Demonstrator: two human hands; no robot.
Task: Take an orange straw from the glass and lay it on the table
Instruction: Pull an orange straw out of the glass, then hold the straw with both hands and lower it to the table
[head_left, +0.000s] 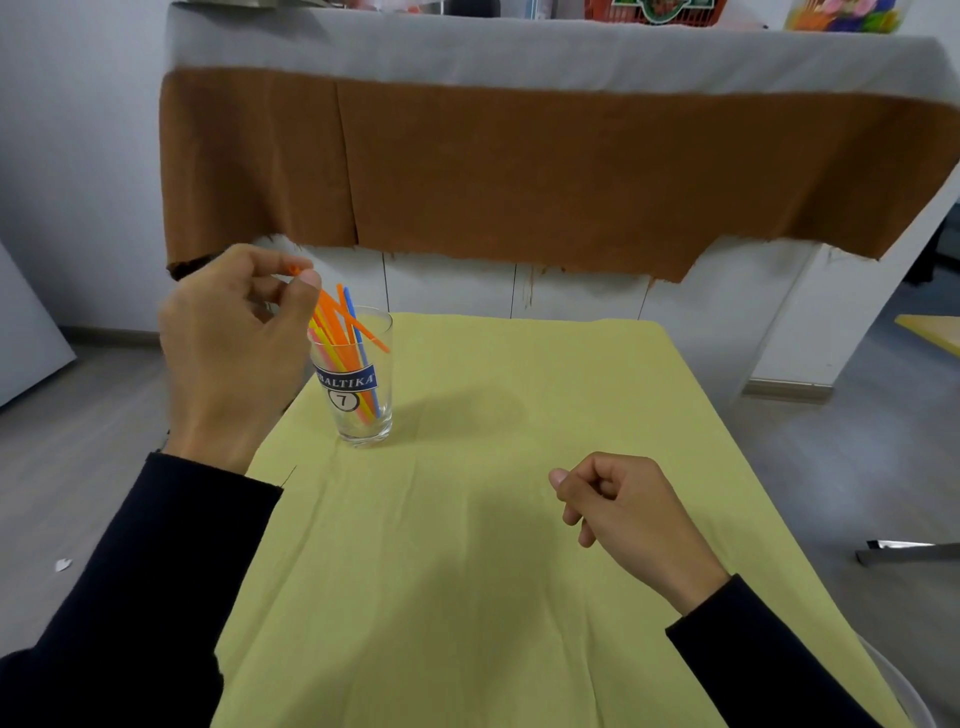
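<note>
A clear glass (363, 410) with a blue label stands on the far left of the table under a yellow-green cloth (519, 571). Several orange, yellow, pink and blue straws lean in it. My left hand (234, 348) is raised beside the glass, thumb and forefinger pinched on the top end of an orange straw (332, 312) that runs down and right over the rim. My right hand (628, 514) hovers low over the cloth at the right, fingers curled in, holding nothing.
Behind the table hangs a brown and grey cloth (519, 171) over white cabinets. Grey floor lies to both sides. A metal bar (904, 552) sits on the floor at the right.
</note>
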